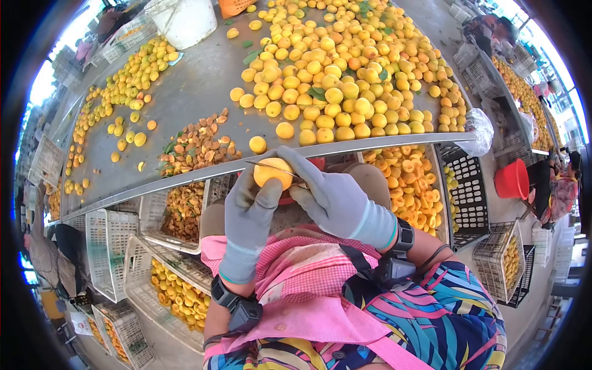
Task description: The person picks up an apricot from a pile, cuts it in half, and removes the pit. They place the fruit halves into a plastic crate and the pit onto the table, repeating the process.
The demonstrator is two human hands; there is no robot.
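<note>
My left hand point(248, 213), in a grey glove, is closed around a yellow-orange apricot point(274, 175) just below the metal table's front edge. My right hand point(336, 200), gloved the same way, grips a small knife point(264, 164); its thin blade lies across the upper part of the fruit. The handle is mostly hidden by my fingers. Just beyond my hands, a single apricot point(258, 145) rests near the table edge. A large heap of whole apricots point(345, 86) spreads behind it. To the left is a pile of brown apricot pits point(200, 145).
A crate of apricot halves point(407, 185) stands under the table to my right, beside a black crate point(465, 191). Pale crates point(111, 253) stand at my left. A white bucket point(182, 21) is on the table, a red bucket point(512, 179) on the floor. Other people work nearby.
</note>
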